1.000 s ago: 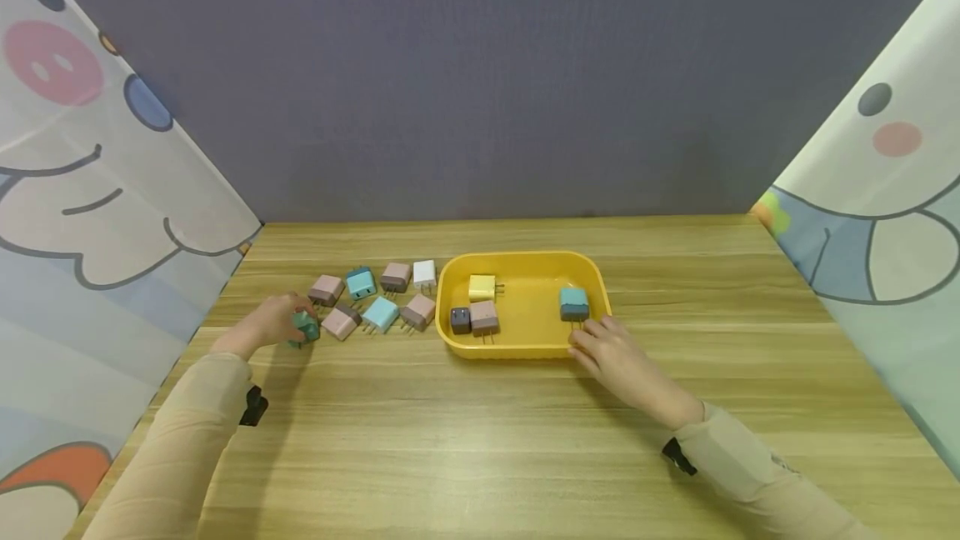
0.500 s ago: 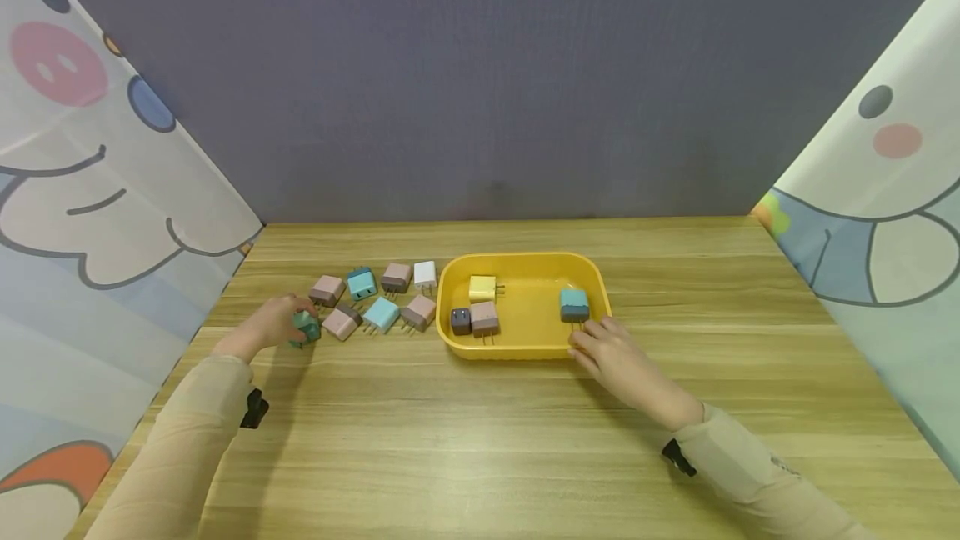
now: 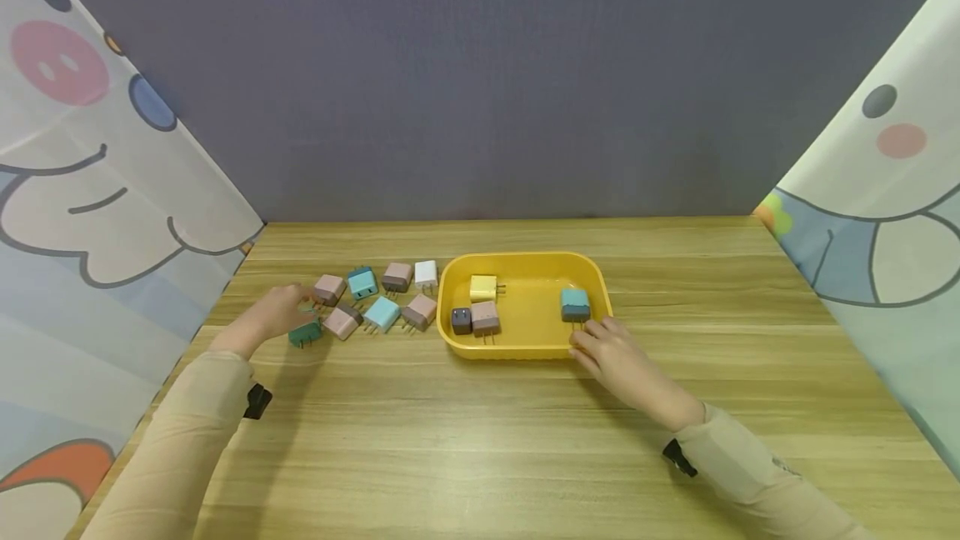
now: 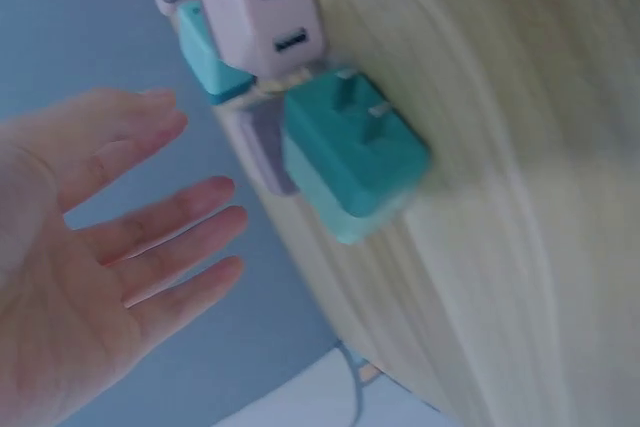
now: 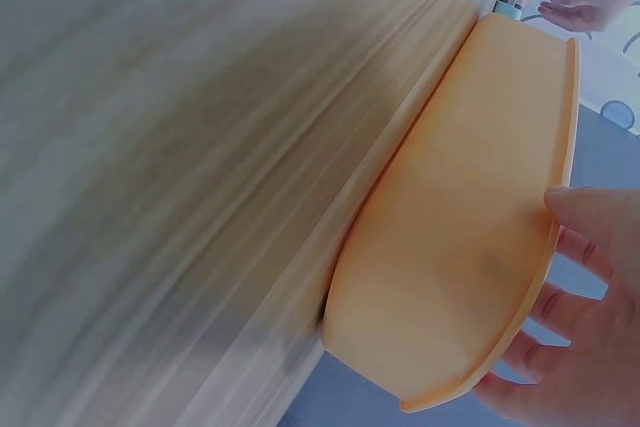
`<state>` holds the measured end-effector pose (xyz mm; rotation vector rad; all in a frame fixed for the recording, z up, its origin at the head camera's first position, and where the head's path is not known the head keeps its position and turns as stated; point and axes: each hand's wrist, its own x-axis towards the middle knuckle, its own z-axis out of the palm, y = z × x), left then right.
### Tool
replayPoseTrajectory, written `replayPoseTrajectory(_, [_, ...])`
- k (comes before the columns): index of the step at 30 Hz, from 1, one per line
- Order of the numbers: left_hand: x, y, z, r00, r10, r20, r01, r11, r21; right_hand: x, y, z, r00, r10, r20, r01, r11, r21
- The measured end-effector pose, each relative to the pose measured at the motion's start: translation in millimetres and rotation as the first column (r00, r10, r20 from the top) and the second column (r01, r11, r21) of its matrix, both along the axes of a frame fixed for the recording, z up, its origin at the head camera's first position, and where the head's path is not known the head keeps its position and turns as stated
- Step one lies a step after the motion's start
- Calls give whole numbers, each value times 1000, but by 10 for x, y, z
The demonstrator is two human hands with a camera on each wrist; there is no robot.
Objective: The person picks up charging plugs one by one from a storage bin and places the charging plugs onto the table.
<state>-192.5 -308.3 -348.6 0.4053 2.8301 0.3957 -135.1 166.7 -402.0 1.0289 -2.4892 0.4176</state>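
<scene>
My left hand point(image 3: 270, 317) hovers just above a green plug charger point(image 3: 304, 332) on the table. In the left wrist view its fingers are spread apart and hold nothing, and the green charger point(image 4: 355, 147) stands with its two prongs showing. Over at the yellow tray point(image 3: 525, 352), my right hand point(image 3: 626, 369) grips the near right rim; in the right wrist view the thumb is on the outside of the tray wall point(image 5: 450, 217) and the fingers go over the rim. Inside the tray lie a teal charger point(image 3: 575, 304), a yellow one point(image 3: 483, 287), a pink one point(image 3: 485, 317) and a black one point(image 3: 461, 321).
Between the left hand and the tray, several chargers lie in two rough rows, among them a white one point(image 3: 426, 273), a light blue one point(image 3: 382, 312) and a pink-brown one point(image 3: 420, 311). A grey panel point(image 3: 495, 90) stands behind the wooden table point(image 3: 465, 440).
My left hand has let go of the green charger and lifted slightly away, leaving it on the table. The right hand and the tray have stayed put.
</scene>
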Motion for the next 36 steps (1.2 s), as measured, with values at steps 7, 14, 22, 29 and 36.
replayPoseTrajectory(7, [-51,171,63,999,-43,-20,44,999,13,5,3,10,1000,-10,26,10,1000,11])
replayPoseTrajectory(14, [-86,356,123,997,-75,-19,76,997,26,7,6,7,1000,-10,26,10,1000,9])
replayPoseTrajectory(22, [-141,598,206,991,-130,-31,132,990,44,20,4,11,1000,-16,24,15,1000,10])
replayPoseTrajectory(29, [-227,808,228,989,-147,-29,149,988,47,19,4,9,1000,-4,22,4,1000,0])
replayPoseTrajectory(36, [-314,997,264,987,-162,-18,162,987,13,8,2,0,1000,-5,10,5,1000,-1])
